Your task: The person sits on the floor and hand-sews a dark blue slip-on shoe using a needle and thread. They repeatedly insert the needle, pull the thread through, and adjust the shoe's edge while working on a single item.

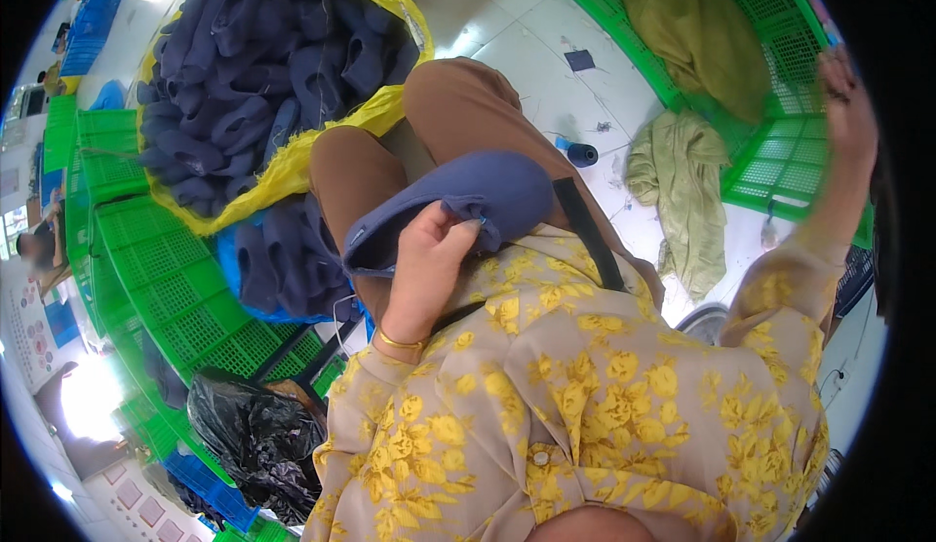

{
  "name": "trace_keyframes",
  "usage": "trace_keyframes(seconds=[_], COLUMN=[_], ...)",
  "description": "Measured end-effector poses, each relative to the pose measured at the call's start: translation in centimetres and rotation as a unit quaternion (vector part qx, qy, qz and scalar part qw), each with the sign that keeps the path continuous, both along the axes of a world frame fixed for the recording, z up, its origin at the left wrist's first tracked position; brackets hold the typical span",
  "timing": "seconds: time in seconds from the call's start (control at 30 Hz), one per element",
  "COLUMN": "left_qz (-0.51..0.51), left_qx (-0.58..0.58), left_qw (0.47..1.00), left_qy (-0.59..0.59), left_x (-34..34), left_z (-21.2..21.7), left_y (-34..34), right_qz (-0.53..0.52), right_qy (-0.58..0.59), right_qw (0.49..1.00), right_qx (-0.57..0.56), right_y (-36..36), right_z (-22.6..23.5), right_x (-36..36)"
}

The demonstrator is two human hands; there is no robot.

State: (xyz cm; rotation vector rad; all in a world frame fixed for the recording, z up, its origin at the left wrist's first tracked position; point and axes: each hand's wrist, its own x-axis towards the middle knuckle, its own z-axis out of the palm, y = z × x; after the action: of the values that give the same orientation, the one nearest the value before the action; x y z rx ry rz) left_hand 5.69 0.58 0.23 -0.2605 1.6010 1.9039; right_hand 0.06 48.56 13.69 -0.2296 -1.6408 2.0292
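A dark blue cloth slipper (507,186) lies across my lap, its toe pointing right. My left hand (434,254) is closed on the edge of its opening, thumb and fingers pinching the fabric. A small pale spot shows by the thumb. My right hand (846,98) is raised out at the far right, beside the wall of a green crate. Its fingers are blurred and partly lost at the picture's rim, so I cannot make out whether they hold anything. A black strap (588,235) crosses my right thigh.
A yellow woven sack (421,35) full of similar slippers stands at front left, more slippers (283,259) in blue plastic below it. Green crates (180,279) line the left. A green crate (780,167), olive cloth (697,35) and a dark thread spool (581,155) are at right.
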Motion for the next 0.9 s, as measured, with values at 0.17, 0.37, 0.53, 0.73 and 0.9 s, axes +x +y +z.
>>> trace_keyframes(seconds=[0.17,0.37,0.53,0.73,0.9], left_qz=[0.032,0.032,0.024,0.023,0.022], left_qx=[0.086,0.121,0.119,0.110,0.107], left_qw=[0.995,0.990,0.990,0.991,0.992], left_qy=[-0.043,-0.062,-0.077,-0.072,-0.070], left_x=[0.0,-0.4,-0.4,-0.3,-0.4], left_z=[0.4,0.8,0.1,0.0,0.1], left_y=[-0.1,0.0,-0.1,-0.1,-0.1], right_qz=[0.101,0.358,0.379,0.378,0.384], right_qy=[-0.188,-0.071,-0.056,-0.042,-0.036], right_qw=[0.960,0.839,0.810,0.766,0.761], right_qx=[0.179,0.403,0.444,0.519,0.522], right_y=[-16.4,-25.7,-25.3,-25.9,-25.7], right_z=[-9.3,-12.4,-12.1,-11.7,-11.7], right_x=[2.9,5.5,5.4,5.4,5.2])
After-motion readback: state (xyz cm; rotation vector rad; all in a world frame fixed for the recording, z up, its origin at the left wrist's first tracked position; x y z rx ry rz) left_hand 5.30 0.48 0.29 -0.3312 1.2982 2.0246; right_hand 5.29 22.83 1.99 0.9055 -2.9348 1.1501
